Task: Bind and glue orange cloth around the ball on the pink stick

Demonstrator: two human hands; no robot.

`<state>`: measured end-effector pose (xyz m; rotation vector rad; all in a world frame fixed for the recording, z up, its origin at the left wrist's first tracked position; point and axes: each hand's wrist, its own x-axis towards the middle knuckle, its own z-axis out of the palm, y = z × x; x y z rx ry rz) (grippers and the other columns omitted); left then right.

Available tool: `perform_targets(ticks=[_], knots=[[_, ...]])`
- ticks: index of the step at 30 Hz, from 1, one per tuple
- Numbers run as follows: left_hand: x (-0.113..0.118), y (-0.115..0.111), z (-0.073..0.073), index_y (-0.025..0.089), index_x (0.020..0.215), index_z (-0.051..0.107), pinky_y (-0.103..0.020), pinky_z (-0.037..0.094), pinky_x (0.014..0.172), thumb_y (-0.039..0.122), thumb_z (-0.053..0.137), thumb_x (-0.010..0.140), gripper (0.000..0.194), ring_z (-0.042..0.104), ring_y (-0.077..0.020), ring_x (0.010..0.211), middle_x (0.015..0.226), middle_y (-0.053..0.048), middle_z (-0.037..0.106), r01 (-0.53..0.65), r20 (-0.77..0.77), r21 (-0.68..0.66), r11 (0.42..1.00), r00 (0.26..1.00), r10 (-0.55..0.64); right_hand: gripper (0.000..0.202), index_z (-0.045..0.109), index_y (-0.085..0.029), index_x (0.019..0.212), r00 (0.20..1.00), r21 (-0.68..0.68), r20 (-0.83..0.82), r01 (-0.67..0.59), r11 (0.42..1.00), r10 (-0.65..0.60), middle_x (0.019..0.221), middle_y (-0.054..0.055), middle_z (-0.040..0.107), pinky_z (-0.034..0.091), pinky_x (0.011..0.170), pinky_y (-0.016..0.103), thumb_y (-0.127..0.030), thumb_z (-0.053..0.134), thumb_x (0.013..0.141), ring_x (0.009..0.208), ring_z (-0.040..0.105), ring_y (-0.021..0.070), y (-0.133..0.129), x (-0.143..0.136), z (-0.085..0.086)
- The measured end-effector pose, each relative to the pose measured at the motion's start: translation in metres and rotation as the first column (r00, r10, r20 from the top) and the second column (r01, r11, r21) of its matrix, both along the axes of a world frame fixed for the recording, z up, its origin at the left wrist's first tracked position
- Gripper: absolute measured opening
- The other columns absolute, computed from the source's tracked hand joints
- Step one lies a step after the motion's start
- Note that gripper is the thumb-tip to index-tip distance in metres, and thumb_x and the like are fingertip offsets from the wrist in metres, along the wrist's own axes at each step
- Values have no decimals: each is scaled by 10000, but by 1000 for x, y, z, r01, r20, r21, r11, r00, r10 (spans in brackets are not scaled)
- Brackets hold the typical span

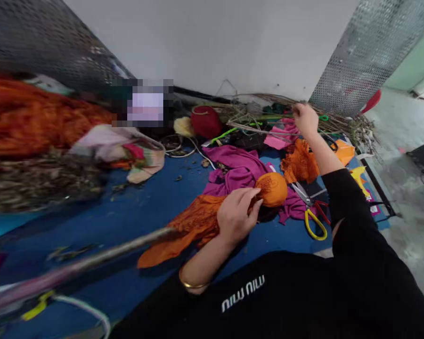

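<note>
A round orange cloth-covered ball (273, 189) lies near the middle of the blue surface, and loose orange cloth (194, 219) spreads to its left. My left hand (237, 214) is closed at the ball's left side, on the gathered orange cloth between ball and loose part. Raised at the upper right, my right hand (305, 120) has its fingers pressed together; what they hold is too small to tell. Purple cloth (236, 165) lies behind and under the ball. Open scissors (311, 207) with a yellow and a red handle rest to the ball's right.
A stick (106, 254) crosses the lower left, ending at the orange cloth. A dark red bundle (205, 121), twigs (265, 123) and green cord sit along the wall. Orange fabric (38, 115) and dried plant matter (38, 181) are piled at the left.
</note>
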<state>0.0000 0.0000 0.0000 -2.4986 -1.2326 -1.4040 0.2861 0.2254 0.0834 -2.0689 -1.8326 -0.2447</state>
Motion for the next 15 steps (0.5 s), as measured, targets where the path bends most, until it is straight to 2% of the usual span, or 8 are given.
perform_targets(ticks=[3,6,8,11,13,15], knots=[[2,-1,0,160,1157,687,-306,596,834,274,625,1026,185,729,-208,911,1001,-90,777,-2,16,-2,1000,1000,2,394,774,-179,1211,989,-47,22,-144,988,145,1267,121,779,530,1112,455,-202,442,1000,1222,692,312,23,5,10],[3,-2,2,170,1166,676,-298,597,848,263,625,1024,177,728,-199,919,999,-82,770,4,32,-9,1000,999,-4,367,765,-182,1232,968,-140,54,-234,962,244,1298,118,776,522,1133,457,-233,483,1003,1251,682,307,46,-10,13],[3,-2,3,168,1162,677,-300,595,856,250,631,1019,171,726,-199,922,997,-81,764,8,39,-13,1000,999,-8,368,751,-146,1266,973,-215,94,-188,958,212,1318,165,763,528,1122,483,-309,549,1006,1271,676,337,61,-29,11],[3,-2,4,155,1157,679,-299,590,847,218,649,1003,169,720,-201,915,993,-81,757,19,49,-14,1000,999,-18,508,739,-72,1291,984,-325,161,-15,945,71,1303,247,746,557,1058,503,-446,694,950,1252,686,384,81,-54,8],[3,-2,4,149,1163,677,-300,589,844,206,661,993,180,717,-203,916,1000,-83,755,27,56,-15,1000,998,-26,488,742,-66,1292,982,-383,186,55,922,18,1303,257,741,567,1035,480,-397,731,933,1238,698,375,90,-62,9],[3,-2,4,148,1168,676,-307,589,845,209,666,990,188,716,-209,921,1011,-87,755,28,61,-19,999,998,-27,389,743,-64,1292,979,-397,203,74,915,9,1316,258,734,566,1034,459,-251,672,959,1248,699,358,94,-62,12]])
